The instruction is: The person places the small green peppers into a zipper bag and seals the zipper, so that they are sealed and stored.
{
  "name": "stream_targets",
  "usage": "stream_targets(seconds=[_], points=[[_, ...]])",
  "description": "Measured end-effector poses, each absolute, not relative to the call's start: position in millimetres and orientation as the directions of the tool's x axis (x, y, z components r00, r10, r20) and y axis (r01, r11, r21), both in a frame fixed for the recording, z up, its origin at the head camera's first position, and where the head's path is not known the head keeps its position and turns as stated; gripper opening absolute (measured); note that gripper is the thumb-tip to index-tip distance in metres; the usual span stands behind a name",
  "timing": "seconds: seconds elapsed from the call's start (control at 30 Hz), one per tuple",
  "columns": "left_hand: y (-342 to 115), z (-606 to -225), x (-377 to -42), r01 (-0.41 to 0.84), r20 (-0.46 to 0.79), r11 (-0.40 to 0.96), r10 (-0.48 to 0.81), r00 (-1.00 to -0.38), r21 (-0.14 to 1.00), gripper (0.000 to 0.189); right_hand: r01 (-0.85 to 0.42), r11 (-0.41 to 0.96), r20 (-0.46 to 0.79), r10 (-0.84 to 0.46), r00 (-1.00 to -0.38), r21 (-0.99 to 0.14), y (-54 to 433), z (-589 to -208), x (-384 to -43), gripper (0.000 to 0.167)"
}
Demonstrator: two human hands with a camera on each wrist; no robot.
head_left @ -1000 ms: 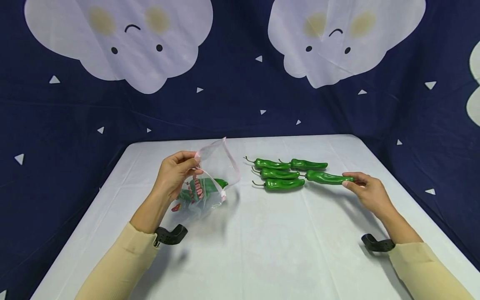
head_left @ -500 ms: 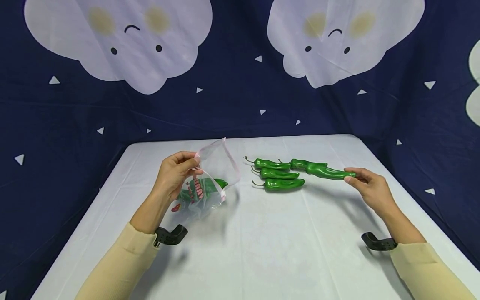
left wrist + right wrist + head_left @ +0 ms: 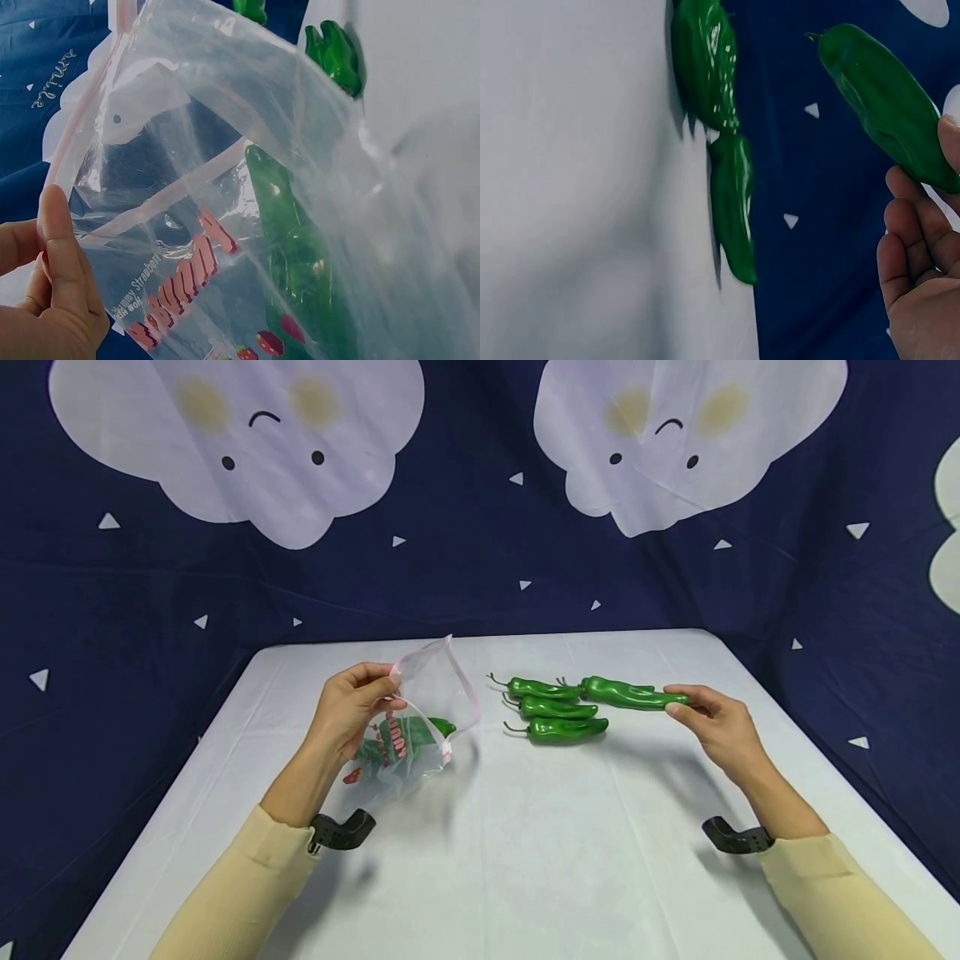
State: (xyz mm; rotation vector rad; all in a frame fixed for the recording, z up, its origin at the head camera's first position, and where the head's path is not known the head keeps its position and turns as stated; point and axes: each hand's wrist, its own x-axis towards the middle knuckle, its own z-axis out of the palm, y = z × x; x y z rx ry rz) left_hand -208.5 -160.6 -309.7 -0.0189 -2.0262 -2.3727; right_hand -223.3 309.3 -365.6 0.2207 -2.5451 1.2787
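Observation:
My left hand pinches the rim of a clear zip bag with a pink edge and red lettering. The bag's mouth gapes toward the right, and green peppers show through its plastic. Between thumb and fingertips, my right hand holds a green pepper by its tip, stem end pointing left. In the right wrist view this pepper is raised off the table; in the head view it overlaps another pepper lying behind it. Left of that one, three more peppers lie in a stack of rows.
A white cloth covers the table. Behind it hangs a dark blue curtain with cloud and triangle prints. A black wrist device sits on the left wrist, and a similar black device on the right.
My right hand has lifted the pepper up from the table, then moved it a little left, so it now overlaps the pepper behind. The left hand and the bag stay where they were.

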Motion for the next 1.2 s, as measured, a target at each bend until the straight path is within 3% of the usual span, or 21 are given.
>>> stream_targets(seconds=[0.77, 1.07, 1.2], points=[[-159, -311, -210, 0.016, 0.016, -0.144, 0.0, -1.0, 0.989, 0.019, -0.403, 0.46, 0.373, -0.16, -0.914, -0.791, 254, -349, -230, 0.031], [-159, -311, -210, 0.015, 0.015, -0.137, 0.004, -1.0, 0.99, 0.018, -0.417, 0.319, 0.356, -0.234, -0.905, -0.851, 232, -346, -234, 0.036], [-159, -311, -210, 0.016, 0.017, -0.145, 0.003, -1.0, 0.989, 0.018, -0.405, 0.324, 0.337, -0.246, -0.909, -0.855, 222, -344, -236, 0.036]])
